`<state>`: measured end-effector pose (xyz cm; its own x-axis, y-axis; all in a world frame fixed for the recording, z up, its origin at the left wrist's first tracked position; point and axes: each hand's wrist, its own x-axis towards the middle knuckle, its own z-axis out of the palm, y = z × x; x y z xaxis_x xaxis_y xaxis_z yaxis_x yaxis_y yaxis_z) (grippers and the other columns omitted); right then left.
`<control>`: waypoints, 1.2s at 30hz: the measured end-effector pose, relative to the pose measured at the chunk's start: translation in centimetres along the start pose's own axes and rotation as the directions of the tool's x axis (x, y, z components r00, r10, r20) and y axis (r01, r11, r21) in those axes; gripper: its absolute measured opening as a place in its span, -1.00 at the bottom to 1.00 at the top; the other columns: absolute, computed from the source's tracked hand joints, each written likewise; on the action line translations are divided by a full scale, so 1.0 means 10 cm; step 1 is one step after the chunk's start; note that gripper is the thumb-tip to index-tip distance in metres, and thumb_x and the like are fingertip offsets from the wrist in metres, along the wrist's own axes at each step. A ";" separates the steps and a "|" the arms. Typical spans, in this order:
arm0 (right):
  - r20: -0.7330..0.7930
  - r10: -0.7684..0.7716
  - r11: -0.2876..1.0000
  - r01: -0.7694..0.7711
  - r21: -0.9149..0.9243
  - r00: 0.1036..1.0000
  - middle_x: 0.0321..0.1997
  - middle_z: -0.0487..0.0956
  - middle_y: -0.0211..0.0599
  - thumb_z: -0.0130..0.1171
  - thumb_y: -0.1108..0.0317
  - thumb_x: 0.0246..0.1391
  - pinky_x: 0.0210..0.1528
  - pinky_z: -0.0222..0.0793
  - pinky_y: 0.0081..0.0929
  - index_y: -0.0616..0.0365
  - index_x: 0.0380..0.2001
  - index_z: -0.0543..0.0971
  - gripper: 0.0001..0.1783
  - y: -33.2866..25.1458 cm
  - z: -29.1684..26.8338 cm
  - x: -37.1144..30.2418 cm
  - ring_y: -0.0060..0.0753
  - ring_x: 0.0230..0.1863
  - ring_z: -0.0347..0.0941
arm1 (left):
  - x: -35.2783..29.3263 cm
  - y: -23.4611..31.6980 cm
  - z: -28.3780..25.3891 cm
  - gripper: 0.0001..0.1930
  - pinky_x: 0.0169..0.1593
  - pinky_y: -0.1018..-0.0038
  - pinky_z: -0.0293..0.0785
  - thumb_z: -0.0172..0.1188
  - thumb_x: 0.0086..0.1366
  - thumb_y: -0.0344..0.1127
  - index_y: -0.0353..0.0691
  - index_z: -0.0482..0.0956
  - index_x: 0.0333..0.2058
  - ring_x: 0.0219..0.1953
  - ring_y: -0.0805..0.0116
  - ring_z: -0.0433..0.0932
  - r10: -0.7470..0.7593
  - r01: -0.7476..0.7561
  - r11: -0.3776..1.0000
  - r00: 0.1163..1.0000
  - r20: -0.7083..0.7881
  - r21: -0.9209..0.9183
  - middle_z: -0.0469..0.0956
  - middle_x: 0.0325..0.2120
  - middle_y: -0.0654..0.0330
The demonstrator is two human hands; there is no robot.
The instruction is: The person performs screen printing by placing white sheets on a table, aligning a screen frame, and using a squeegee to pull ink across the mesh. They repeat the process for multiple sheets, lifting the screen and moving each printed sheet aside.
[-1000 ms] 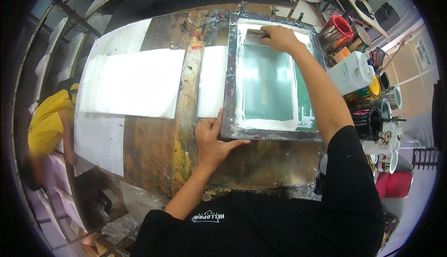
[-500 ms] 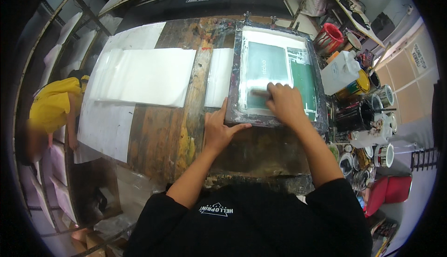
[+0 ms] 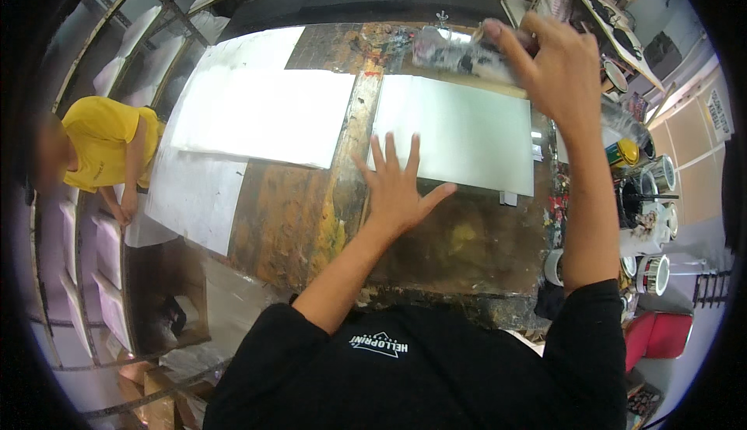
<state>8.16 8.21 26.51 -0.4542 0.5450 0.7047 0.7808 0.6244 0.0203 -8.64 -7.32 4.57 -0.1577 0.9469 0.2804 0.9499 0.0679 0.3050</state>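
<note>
1. Nearest you, here's your left hand [image 3: 395,196], fingers spread wide, holding nothing, laid over the near left part of the sheet; whether every fingertip presses down, I can't tell.
2. Under and beyond those fingers lies the pale sheet [image 3: 471,134], flat on the worktop [image 3: 268,216], a small white tab [image 3: 508,198] poking out at its near edge. Any print on it is too faint to make out.
3. Off to your left, well within reach, sits the stack of white paper [image 3: 261,115], its edges slightly fanned.
4. Now farther out, your right hand [image 3: 556,68] is up high, fingers bent in narrow around something dark; blur hides whether that's a frame edge or a tool.
5. Just beside it hangs what looks like the screen frame [image 3: 463,55], smeared by motion, tipped clear of the sheet, with a wing-nut clamp [image 3: 442,19] behind.
6. My read: you're at the changeover, screen raised, sheet exposed. The next move seems to call for a steady right hand up there while your left fingers take the sheet by its edge.
</note>
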 end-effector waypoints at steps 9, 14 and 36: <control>-0.016 0.122 0.985 -0.119 0.122 0.992 -0.75 0.43 -0.19 0.04 -0.39 0.31 -0.51 0.29 -0.22 0.21 -0.70 0.57 -0.15 0.17 -0.02 0.56 -0.28 -0.66 0.38 | -0.05 -0.02 0.24 0.30 0.48 -0.39 -0.71 0.01 0.24 0.66 -0.60 0.14 0.45 0.63 -0.10 -0.14 -0.134 0.141 0.989 0.979 0.155 -0.033 0.06 0.53 -0.26; 0.072 0.148 0.973 -0.159 0.167 0.986 -0.75 0.46 -0.24 0.07 -0.38 0.30 -0.50 0.28 -0.27 0.18 -0.71 0.57 -0.17 0.15 -0.06 0.69 -0.28 -0.67 0.37 | 0.41 -0.07 -0.02 0.00 0.58 -0.15 -0.55 0.27 0.31 0.38 -0.52 0.41 0.33 0.53 -0.06 0.21 -0.192 0.152 0.937 0.977 -0.097 -0.316 0.43 0.35 -0.19; 0.152 0.071 0.988 -0.090 0.125 0.986 -0.43 0.68 0.12 0.01 -0.48 0.25 -0.13 0.51 0.04 0.30 -0.52 0.71 -0.09 0.07 -0.16 0.42 0.20 -0.28 0.65 | 0.28 0.76 1.12 -0.37 0.56 -0.27 -0.27 -0.12 0.61 0.09 -0.09 0.27 0.49 0.59 -0.18 -0.02 0.266 -0.262 0.963 0.960 0.081 -0.058 0.09 0.56 -0.02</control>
<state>7.54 10.04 30.61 -0.4576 0.6666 0.5885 0.7589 0.6377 -0.1323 1.19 -0.62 -2.51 0.1235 0.9530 0.2768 0.9407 -0.2012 0.2731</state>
